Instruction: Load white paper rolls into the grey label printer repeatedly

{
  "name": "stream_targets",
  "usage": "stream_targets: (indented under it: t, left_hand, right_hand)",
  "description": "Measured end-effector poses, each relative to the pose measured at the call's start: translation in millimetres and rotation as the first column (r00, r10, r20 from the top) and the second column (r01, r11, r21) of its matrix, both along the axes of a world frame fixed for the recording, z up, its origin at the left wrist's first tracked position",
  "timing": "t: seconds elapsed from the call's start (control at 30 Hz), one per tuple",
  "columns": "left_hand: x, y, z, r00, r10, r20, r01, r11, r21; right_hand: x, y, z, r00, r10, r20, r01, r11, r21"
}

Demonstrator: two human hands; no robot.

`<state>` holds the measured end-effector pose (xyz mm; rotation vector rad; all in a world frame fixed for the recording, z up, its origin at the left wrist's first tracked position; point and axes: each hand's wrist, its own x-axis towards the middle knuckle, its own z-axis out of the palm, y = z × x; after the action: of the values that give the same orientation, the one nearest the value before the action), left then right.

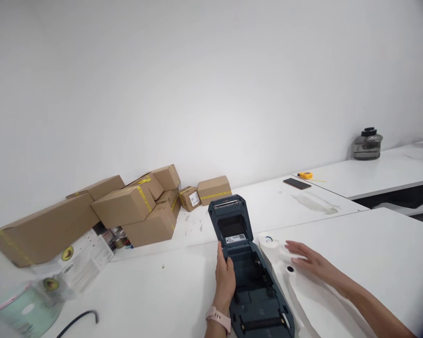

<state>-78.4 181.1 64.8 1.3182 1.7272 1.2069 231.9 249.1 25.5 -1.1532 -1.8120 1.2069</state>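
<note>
A dark label printer (255, 291) lies on the white table with its lid (231, 220) raised, and its inside bay shows. My left hand (225, 277) grips the printer's left edge near the hinge, thumb over the rim. To the printer's right sits a white paper roll (269, 241), with a second roll with a dark core (290, 269) nearer to me. Pale paper strips trail from the rolls towards the front. Above these strips my right hand (308, 262) reaches in from the right, fingers stretched and apart, holding nothing. Whether its fingertips touch the paper I cannot tell.
Several cardboard boxes (121, 206) are piled at the back left. A printed package (86, 265), a mint-green container (30, 310) and a black cable (78, 320) are at the left. Farther right are a phone (296, 183), a yellow tape measure (305, 175) and a bottle (367, 144).
</note>
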Motion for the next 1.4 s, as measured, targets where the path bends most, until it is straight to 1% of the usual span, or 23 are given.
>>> stream_targets:
  t: [0.07,0.1,0.17,0.23,0.33,0.4,0.47,0.5,0.53,0.6,0.67,0.7,0.77,0.87,1.03,1.17,1.27,1.4]
  left_hand:
    - [-0.1,0.3,0.2,1.0,0.0,-0.003,0.0,1.0,0.008]
    - [-0.1,0.2,0.4,1.0,-0.002,0.001,0.002,1.0,0.016]
    - [-0.1,0.0,0.5,1.0,-0.004,0.019,0.003,1.0,0.031]
    - [-0.5,-0.1,-0.9,0.999,0.002,0.046,-0.004,0.999,0.039]
    - [-1.9,1.2,-5.8,0.997,0.018,0.08,-0.021,0.999,0.035]
    - [-3.1,3.0,-9.6,0.994,0.018,0.104,-0.021,0.999,0.033]
    - [-3.8,4.6,-12.0,0.991,0.006,0.137,-0.013,0.999,0.045]
    - [-3.9,5.1,-12.6,0.988,-0.001,0.154,-0.008,0.998,0.056]
    - [-3.8,5.3,-12.6,0.985,-0.005,0.17,-0.007,0.998,0.068]
    - [-3.6,5.0,-11.8,0.98,-0.006,0.2,-0.01,0.997,0.079]
    - [-3.5,4.3,-10.8,0.974,-0.008,0.226,-0.011,0.996,0.083]
    - [-3.7,4.1,-10.6,0.97,-0.012,0.242,-0.009,0.996,0.086]
    - [-4.4,4.2,-11.4,0.961,-0.017,0.275,-0.007,0.996,0.085]
    - [-5.9,4.9,-15.2,0.953,0.003,0.302,-0.019,0.999,0.051]
    - [-6.3,5.2,-19.9,0.956,0.027,0.294,-0.037,0.999,0.029]
    - [-5.8,4.1,-19.1,0.958,0.017,0.287,-0.03,0.999,0.042]
    - [-6.3,3.4,-18.3,0.96,0.011,0.281,-0.028,0.998,0.056]
    - [-7.4,1.7,-17.0,0.964,-0.021,0.267,-0.003,0.996,0.09]
  right_hand:
    - [-6.9,16.8,13.1,0.999,-0.026,0.027,0.026,1.0,-0.001]
    - [-13.4,25.0,19.3,0.999,0.0,0.038,0.0,1.0,-0.004]
    - [-29.0,38.5,29.0,0.995,0.096,0.035,-0.095,0.995,-0.023]
    - [-41.5,45.7,34.7,0.986,0.165,0.01,-0.164,0.986,-0.04]
    - [-44.3,43.8,39.7,0.984,0.174,-0.037,-0.176,0.983,-0.051]
    - [-38.8,36.8,45.9,0.98,0.148,-0.133,-0.158,0.985,-0.074]
    - [-36.1,27.8,58.0,0.964,0.132,-0.231,-0.155,0.984,-0.083]
    - [-38.1,23.0,66.5,0.954,0.151,-0.26,-0.175,0.982,-0.072]
    - [-42.9,18.3,76.3,0.944,0.195,-0.266,-0.214,0.976,-0.045]
    - [-60.7,9.6,97.4,0.915,0.342,-0.216,-0.345,0.938,0.025]
    - [-85.4,2.5,115.8,0.865,0.49,-0.107,-0.485,0.872,0.07]
    - [-98.1,-0.1,122.5,0.837,0.546,-0.037,-0.542,0.837,0.077]
    - [-119.9,-3.4,129.9,0.791,0.603,0.107,-0.611,0.789,0.071]
    - [-136.5,-3.5,129.1,0.753,0.6,0.269,-0.634,0.772,0.053]
    - [-137.6,1.1,122.7,0.742,0.544,0.391,-0.604,0.796,0.038]
    - [-144.1,3.8,118.7,0.681,0.489,0.545,-0.604,0.796,0.041]
    - [-151.4,8.0,108.1,0.63,0.459,0.626,-0.623,0.78,0.055]
    - [-158.8,13.4,87.1,0.573,0.392,0.72,-0.654,0.748,0.112]
